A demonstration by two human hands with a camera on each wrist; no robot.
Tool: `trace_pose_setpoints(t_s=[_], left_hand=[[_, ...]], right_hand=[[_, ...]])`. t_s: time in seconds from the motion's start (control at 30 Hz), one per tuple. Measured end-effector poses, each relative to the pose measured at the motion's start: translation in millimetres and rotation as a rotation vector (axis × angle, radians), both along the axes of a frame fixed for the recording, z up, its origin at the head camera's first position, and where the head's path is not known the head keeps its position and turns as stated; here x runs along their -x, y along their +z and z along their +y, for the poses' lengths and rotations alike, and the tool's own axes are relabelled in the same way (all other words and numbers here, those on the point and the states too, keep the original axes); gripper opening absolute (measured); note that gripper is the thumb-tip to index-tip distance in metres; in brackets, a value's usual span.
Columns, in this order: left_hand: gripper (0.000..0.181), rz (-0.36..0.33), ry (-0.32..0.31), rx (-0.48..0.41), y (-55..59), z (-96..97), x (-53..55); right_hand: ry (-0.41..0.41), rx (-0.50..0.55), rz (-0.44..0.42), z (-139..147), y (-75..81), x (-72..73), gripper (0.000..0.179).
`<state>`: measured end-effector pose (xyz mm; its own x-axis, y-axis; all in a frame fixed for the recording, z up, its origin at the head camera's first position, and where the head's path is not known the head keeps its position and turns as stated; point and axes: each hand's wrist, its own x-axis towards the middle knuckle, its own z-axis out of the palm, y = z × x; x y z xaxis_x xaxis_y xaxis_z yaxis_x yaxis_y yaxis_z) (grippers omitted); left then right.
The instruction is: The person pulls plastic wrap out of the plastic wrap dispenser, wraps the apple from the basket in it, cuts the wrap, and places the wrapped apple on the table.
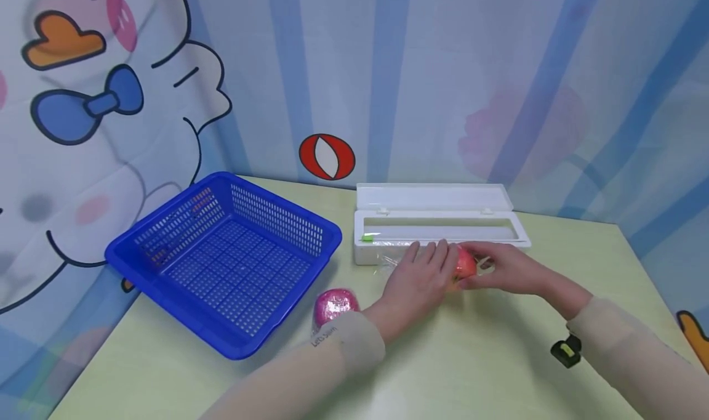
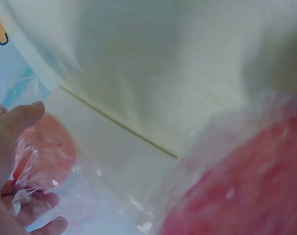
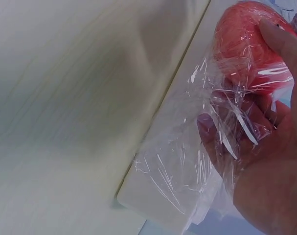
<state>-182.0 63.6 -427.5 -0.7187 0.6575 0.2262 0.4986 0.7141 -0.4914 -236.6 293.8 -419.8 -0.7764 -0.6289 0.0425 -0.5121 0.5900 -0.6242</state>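
A red apple sits between both hands in front of the white cling-film dispenser, whose lid is open. Clear cling film trails from the dispenser over the apple. My left hand wraps over the apple's left side, and its thumb lies against the film-covered apple. My right hand grips the apple from the right, with thumb and fingers under crinkled film.
A blue mesh basket stands empty at the left. A pink fruit wrapped in film lies on the pale green table by my left forearm and shows blurred in the left wrist view. A patterned curtain hangs behind.
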Motion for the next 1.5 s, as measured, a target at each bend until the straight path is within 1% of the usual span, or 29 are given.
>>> trace_pose_setpoints(t_s=[0.07,0.17,0.23,0.33,0.47,0.57,0.63,0.67,0.73,0.8,0.83,0.9,0.93,1.0,1.07,1.17,1.33,1.43,1.5], left_hand=[[0.065,0.022,0.009,0.019,-2.9,0.9,0.0],[0.07,0.039,0.016,0.031,-4.9,1.2,2.0],[0.076,0.039,0.015,0.025,-5.2,0.8,3.9],[0.08,0.036,0.008,-0.006,-5.4,-0.8,7.5],[0.086,0.0,-0.003,-0.051,-4.2,-4.5,11.3],[0.088,-0.051,-0.008,-0.079,-1.6,-6.7,14.8],[0.089,-0.101,-0.003,-0.1,1.7,-7.7,17.1],[0.089,-0.129,0.0,-0.112,3.6,-7.8,18.2],[0.089,-0.182,0.009,-0.148,7.8,-7.7,20.7],[0.09,-0.218,0.022,-0.175,12.1,-7.6,22.8],[0.089,-0.226,0.028,-0.186,14.0,-7.4,24.0],[0.086,-0.232,0.038,-0.209,17.6,-7.3,25.9],[0.084,-0.233,0.042,-0.219,19.2,-7.2,26.8],[0.08,-0.235,0.05,-0.223,22.2,-6.2,28.2],[0.078,-0.249,0.057,-0.231,24.9,-4.9,29.4],[0.079,-0.29,0.076,-0.239,29.2,-2.7,30.7],[0.078,-0.361,0.088,-0.257,36.1,-1.6,32.3],[0.076,-0.377,0.083,-0.261,39.8,-1.1,33.7],[0.074,-0.386,0.074,-0.277,42.0,-0.3,34.5]], right_hand=[[0.004,-0.001,-0.01,0.5,2.1,0.7,0.07],[-0.002,-0.001,-0.034,1.4,5.7,1.0,0.071],[-0.013,-0.004,-0.062,1.9,7.9,1.1,0.072],[-0.024,-0.01,-0.107,2.1,9.6,1.6,0.072],[-0.035,-0.032,-0.128,0.5,10.5,2.5,0.074],[-0.052,-0.05,-0.103,-2.1,12.9,-0.2,0.077],[-0.067,-0.073,-0.034,-4.0,16.2,-5.4,0.082],[-0.078,-0.092,0.019,-4.9,18.1,-9.2,0.084],[-0.09,-0.135,0.17,-6.9,20.8,-18.2,0.091],[-0.083,-0.186,0.361,-9.5,20.0,-26.5,0.097],[-0.079,-0.209,0.454,-11.2,18.0,-30.1,0.099],[-0.058,-0.22,0.626,-14.7,10.2,-33.6,0.104],[-0.05,-0.218,0.694,-16.0,5.1,-33.8,0.106],[-0.048,-0.193,0.783,-18.4,-5.1,-32.2,0.11],[-0.056,-0.146,0.825,-19.8,-13.5,-29.1,0.113],[-0.077,-0.101,0.831,-21.5,-20.0,-24.7,0.115],[-0.1,-0.099,0.764,-23.2,-19.6,-17.5,0.107],[-0.108,-0.089,0.719,-21.7,-15.5,-13.2,0.097],[-0.106,-0.079,0.704,-19.8,-11.3,-11.3,0.093]])
